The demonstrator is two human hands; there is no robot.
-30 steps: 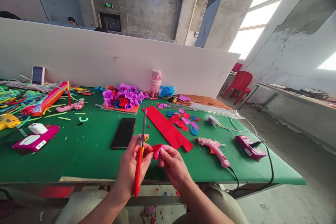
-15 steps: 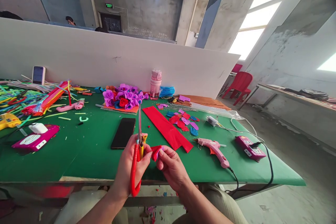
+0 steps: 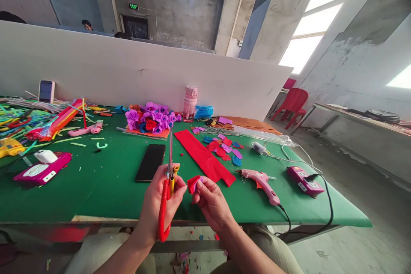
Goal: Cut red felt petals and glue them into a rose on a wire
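Observation:
My left hand [image 3: 164, 199] is closed around scissors [image 3: 164, 214] with red handles, their blades pointing up and away from me. A small yellow rod-like piece [image 3: 174, 180] sits in the same grip, beside the scissors; its kind is unclear. Pinched in the fingertips of my right hand [image 3: 210, 199] are red and purple paper petals [image 3: 193, 184], just right of my left thumb. Beyond my hands lies a long red crepe paper strip [image 3: 202, 156]. Cut paper petals [image 3: 224, 147] in red, purple and blue are scattered past it.
A pink glue gun [image 3: 261, 183] lies at right, near a magenta power strip [image 3: 304, 180] with cords. A black phone [image 3: 150, 162] is left of the strip. Purple paper roses [image 3: 152, 116] and a pink bottle [image 3: 190, 103] stand by the white partition [image 3: 144, 64].
My right hand has drawn the petals slightly away from my left fingertips and turned them, so more red faces me. My left hand still grips the scissors.

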